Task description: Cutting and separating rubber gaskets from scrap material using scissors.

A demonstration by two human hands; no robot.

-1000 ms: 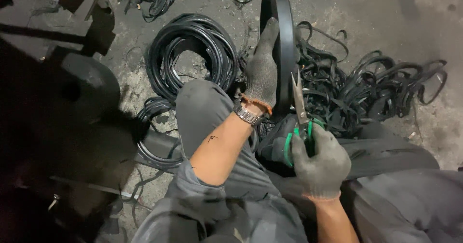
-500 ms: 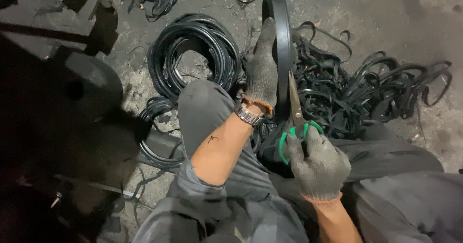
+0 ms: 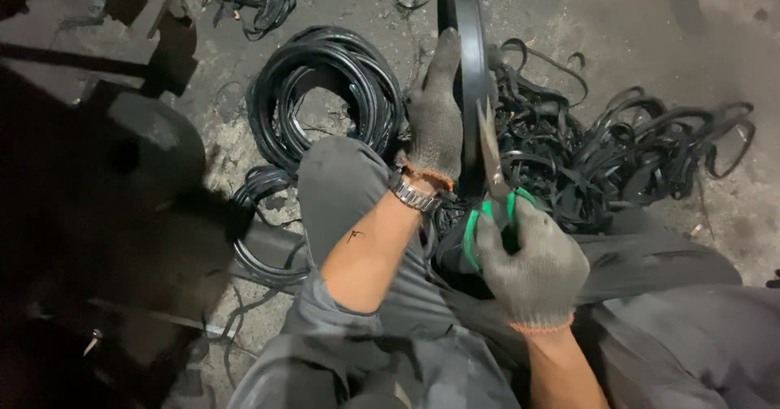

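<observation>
A dusty concrete floor (image 3: 634, 27) lies strewn with black rubber: a neat coil (image 3: 325, 76) far left, a loose heap of strips (image 3: 634, 157) to the right. The left hand (image 3: 435, 121), gloved, clasps a tall rubber ring (image 3: 459, 19) upright above the knee (image 3: 341, 173), steadying its edge for the blades. The right hand (image 3: 532, 259) is closed through the green scissors (image 3: 491, 190), points angled up against the ring.

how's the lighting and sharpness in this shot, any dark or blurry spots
Head view: left side sunk in deep shadow; concrete floor brightly lit at top right; left hand and scissors fairly sharp; lower-edge clothing slightly blurred; black rubber ring shows faint sheen.
</observation>
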